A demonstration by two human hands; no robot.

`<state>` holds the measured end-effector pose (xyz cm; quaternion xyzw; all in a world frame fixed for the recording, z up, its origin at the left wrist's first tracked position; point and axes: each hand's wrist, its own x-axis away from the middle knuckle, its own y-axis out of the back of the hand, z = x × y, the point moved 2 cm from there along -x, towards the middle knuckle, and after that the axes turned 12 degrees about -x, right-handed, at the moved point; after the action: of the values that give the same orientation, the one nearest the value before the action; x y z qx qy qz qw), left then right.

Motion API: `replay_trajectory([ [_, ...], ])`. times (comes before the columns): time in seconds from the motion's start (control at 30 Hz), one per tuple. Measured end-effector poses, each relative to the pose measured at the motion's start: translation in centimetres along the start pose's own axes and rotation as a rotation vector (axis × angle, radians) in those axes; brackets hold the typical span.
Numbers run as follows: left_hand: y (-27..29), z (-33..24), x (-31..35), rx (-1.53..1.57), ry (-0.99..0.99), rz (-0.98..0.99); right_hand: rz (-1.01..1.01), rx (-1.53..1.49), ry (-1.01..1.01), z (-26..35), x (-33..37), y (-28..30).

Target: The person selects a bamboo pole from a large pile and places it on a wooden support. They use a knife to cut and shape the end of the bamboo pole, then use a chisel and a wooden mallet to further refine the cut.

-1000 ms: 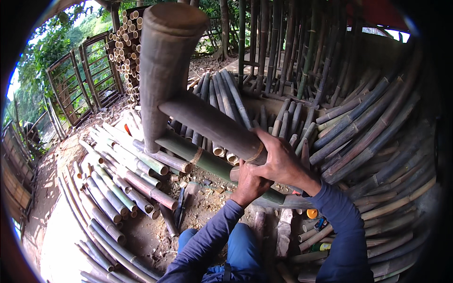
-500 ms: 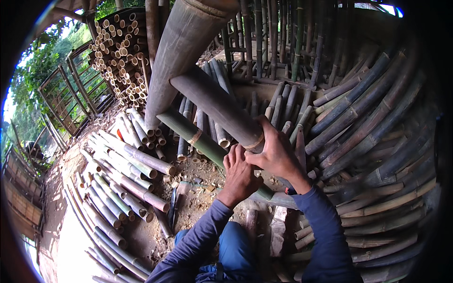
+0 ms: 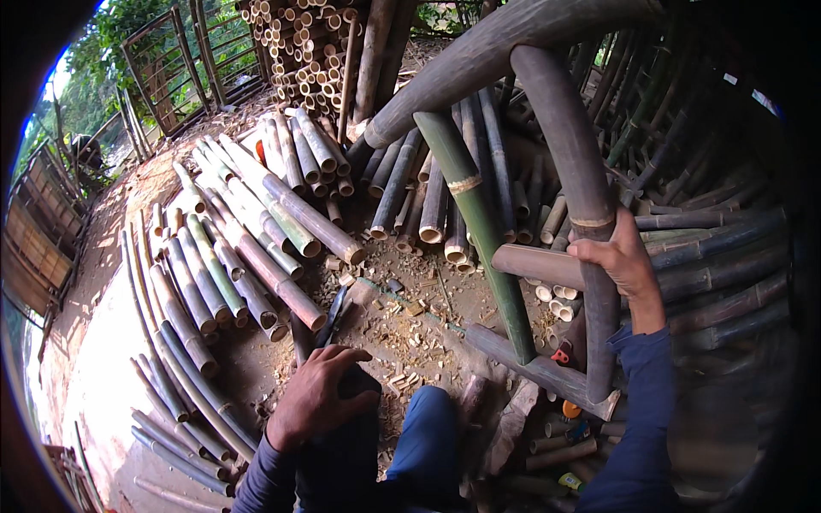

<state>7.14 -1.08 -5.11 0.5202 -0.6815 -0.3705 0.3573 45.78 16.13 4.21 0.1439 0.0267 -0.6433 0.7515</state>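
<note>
A ladder-like bamboo frame stands tilted before me. Its thick grey top pole joins a dark pole and a thinner green pole. Both run down to a bottom pole, and a short crosspiece lies between them. My right hand grips the dark pole, its thumb beside the crosspiece's end; some fingers are hidden behind the pole. Over my left knee hovers or rests my left hand, holding nothing, fingers loosely bent and apart. Whether it touches the knee I cannot tell.
Cut bamboo lengths cover the ground at left, with a tall stack behind. More poles lie at right. Wood chips litter the ground ahead. A dark blade-like tool lies near my left knee. A small red object shows by the bottom pole.
My left hand has left the frame and moved down left to my knee. My right hand keeps hold of the dark pole. The view has turned, and the frame now appears farther right, with its crosspiece showing.
</note>
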Motion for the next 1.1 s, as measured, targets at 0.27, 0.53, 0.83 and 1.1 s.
replay_trajectory([
  [0.27,-2.4,-0.9,-5.2,-0.235,-0.019,-0.18,-0.197,0.114,-0.131,1.2,-2.2,-0.1],
  [0.53,-2.8,1.3,-11.3,-0.238,0.066,0.136,-0.156,0.129,-0.291,0.7,-7.1,-2.1],
  [0.83,-4.9,0.3,-11.1,-0.299,-0.003,0.468,-0.165,0.218,-0.396,16.1,-17.6,2.2],
  [1.1,-2.8,-1.1,-15.7,0.13,0.309,0.196,-0.202,0.453,-0.277,26.2,-28.5,13.1],
])
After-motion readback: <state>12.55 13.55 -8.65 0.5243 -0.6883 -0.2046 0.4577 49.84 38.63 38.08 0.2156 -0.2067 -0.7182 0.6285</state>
